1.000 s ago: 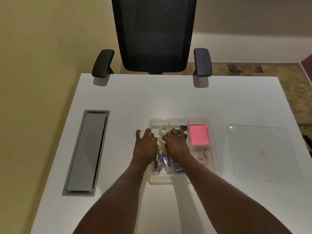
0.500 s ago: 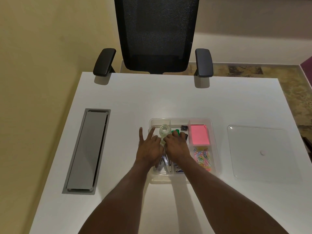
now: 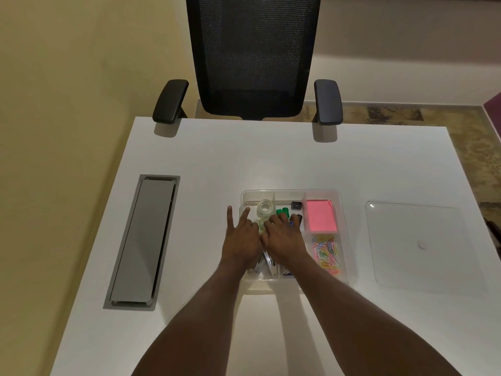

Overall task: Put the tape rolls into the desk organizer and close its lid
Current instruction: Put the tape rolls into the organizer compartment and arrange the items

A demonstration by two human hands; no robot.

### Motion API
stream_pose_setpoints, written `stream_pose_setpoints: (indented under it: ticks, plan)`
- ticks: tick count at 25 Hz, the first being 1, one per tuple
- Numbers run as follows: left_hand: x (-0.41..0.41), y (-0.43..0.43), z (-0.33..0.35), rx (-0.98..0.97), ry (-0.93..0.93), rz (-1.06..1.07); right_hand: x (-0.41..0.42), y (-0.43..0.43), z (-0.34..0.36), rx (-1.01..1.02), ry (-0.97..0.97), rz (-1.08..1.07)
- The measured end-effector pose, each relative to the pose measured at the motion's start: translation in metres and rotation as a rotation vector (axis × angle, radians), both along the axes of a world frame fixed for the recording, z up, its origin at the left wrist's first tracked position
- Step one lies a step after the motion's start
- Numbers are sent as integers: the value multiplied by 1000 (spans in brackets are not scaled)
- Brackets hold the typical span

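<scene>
The clear desk organizer [image 3: 342, 213] sits mid-table with its top uncovered. One clear tape roll [image 3: 265, 207] lies flat in its far-left compartment. A second clear tape roll [image 3: 260, 226] stands just nearer, mostly hidden between my hands. My left hand [image 3: 240, 241] is over the organizer's left edge, two fingers stretched out and the others curled onto that second roll. My right hand [image 3: 284, 238] hovers over the middle compartment, fingers bent, fingertips against the same roll. The clear lid [image 3: 414, 245] lies flat on the table to the right, apart from the organizer.
The organizer also holds a pink sticky-note pad [image 3: 320, 215], coloured paper clips [image 3: 326, 253], green markers [image 3: 282, 211] and pens. A grey cable hatch [image 3: 141, 240] is set into the table at left. A black office chair [image 3: 254, 63] stands at the far edge.
Both hands have drawn closer together over the left compartment. My left hand's fingers went from spread flat to two outstretched with the rest curled. The far tape roll has not moved.
</scene>
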State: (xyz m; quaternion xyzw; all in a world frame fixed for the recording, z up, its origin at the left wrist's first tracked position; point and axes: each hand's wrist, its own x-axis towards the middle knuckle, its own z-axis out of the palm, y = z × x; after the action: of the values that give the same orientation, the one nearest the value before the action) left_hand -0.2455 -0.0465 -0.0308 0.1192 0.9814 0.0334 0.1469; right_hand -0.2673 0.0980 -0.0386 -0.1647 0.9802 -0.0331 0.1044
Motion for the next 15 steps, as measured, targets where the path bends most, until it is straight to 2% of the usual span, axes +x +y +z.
stream_pose_setpoints:
  ticks: [11,15]
  plan:
    - [-3,3,-11,108,-5,-27,7,9,-1,-27,3,7]
    - [2,10,-12,122,-10,1,10,12,-3,-37,-57,27]
